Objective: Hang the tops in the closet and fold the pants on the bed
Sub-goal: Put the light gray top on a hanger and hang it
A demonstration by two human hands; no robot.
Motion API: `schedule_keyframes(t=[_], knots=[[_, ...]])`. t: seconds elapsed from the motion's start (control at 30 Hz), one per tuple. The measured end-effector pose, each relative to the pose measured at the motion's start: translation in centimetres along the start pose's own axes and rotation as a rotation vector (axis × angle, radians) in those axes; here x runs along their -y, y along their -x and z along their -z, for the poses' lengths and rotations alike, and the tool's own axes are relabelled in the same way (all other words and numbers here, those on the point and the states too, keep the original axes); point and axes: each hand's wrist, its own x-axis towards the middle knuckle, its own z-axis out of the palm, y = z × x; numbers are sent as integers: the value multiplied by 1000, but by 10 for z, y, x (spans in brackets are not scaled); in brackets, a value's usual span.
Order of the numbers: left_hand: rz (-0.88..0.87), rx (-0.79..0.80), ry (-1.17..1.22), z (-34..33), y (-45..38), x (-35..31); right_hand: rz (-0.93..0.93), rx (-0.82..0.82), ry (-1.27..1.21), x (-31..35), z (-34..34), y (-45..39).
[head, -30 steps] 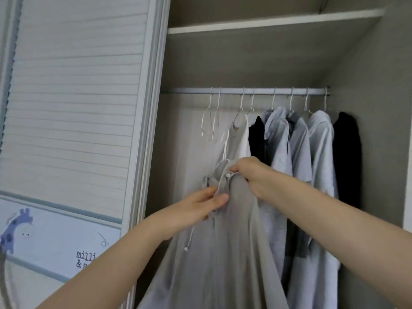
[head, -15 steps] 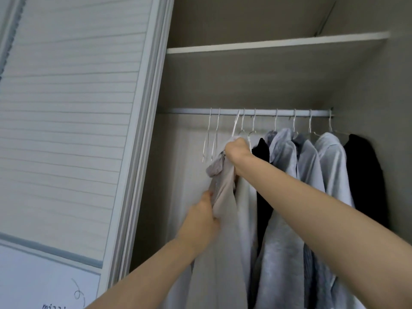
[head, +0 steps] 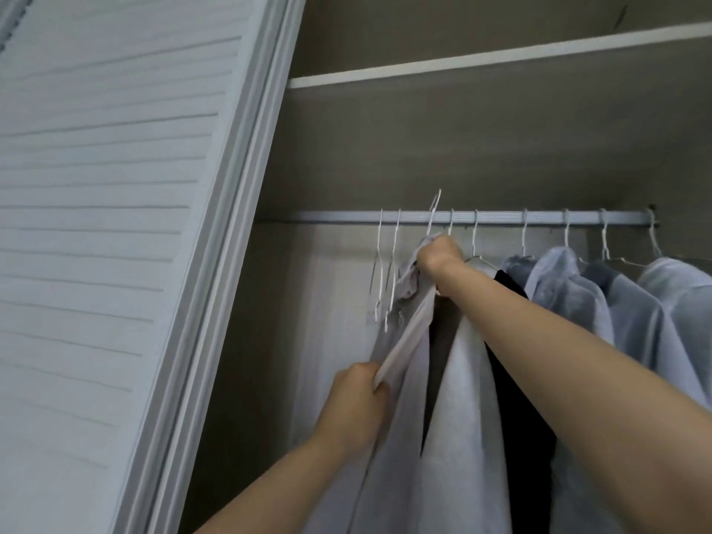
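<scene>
Here the grey top (head: 408, 379) hangs on a white hanger (head: 433, 215) whose hook stands just above the rod (head: 501, 217), not yet seated. The right hand (head: 439, 254) has its fingers closed around the hanger's neck and the collar; the left hand (head: 356, 398), at 7 o'clock from it, pinches a fold of the fabric. At 9 o'clock hang two bare hangers (head: 387, 264); toward 3 o'clock several tops (head: 578, 294) already hang. Judging by this, the hanging is well along, with this top nearly placed. The bed and pants are out of sight, so the folding cannot be judged.
</scene>
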Motion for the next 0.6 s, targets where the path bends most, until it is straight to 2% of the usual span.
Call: schedule_keyframes(t=[0.13, 0.27, 0.4, 0.6], knots=[[-55, -19, 46, -21, -15, 16, 14, 36, 83, -12, -17, -22], [-35, -7, 75, -33, -16, 27, 17, 59, 145, -26, -25, -22], [-38, 29, 68, -39, -3, 27, 44, 93, -18, -33, -19, -15], [-18, 57, -10, -32, 27, 25, 5, 237, -204, -34, 13, 22]])
